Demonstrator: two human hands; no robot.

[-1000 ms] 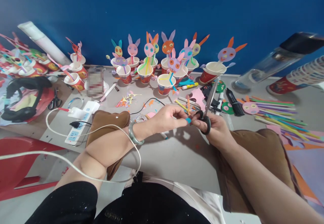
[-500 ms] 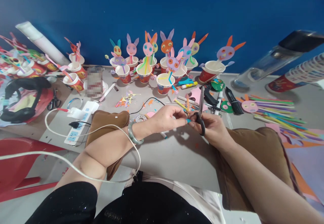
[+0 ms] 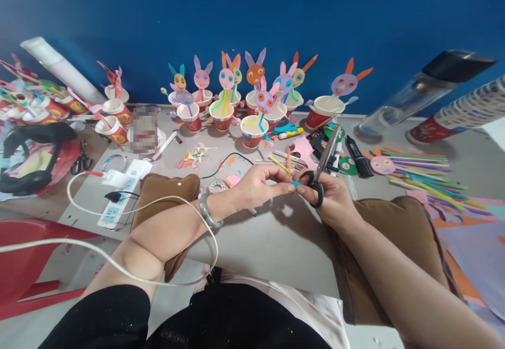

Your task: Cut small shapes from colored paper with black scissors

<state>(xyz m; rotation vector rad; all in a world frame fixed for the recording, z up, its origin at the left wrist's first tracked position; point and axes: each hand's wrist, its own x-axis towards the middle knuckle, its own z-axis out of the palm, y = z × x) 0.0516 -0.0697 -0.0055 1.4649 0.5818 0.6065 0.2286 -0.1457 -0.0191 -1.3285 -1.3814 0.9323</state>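
My left hand (image 3: 258, 187) pinches a small blue piece (image 3: 295, 183), probably paper, between thumb and fingertips. My right hand (image 3: 335, 196) has its fingers around the black handles of a pair of scissors (image 3: 328, 151), whose blades point up and away from me. The fingertips of my right hand meet the blue piece too, so both hands are close together above the table. Just beyond them lie paper scraps, a pink cut-out sheet (image 3: 303, 151) and a roll of tape (image 3: 216, 186).
Paper cups with rabbit-faced figures (image 3: 254, 130) line the blue wall. Coloured sticks (image 3: 422, 167) and a black marker (image 3: 358, 157) lie right. Brown cushions (image 3: 389, 254) sit under both forearms. A power strip (image 3: 124, 196) and a white cable (image 3: 158, 200) are left, the cable crossing my left arm.
The scissors have tilted to the right in my right hand. The blue piece has turned slightly between my fingertips. The whole view has shifted a little.
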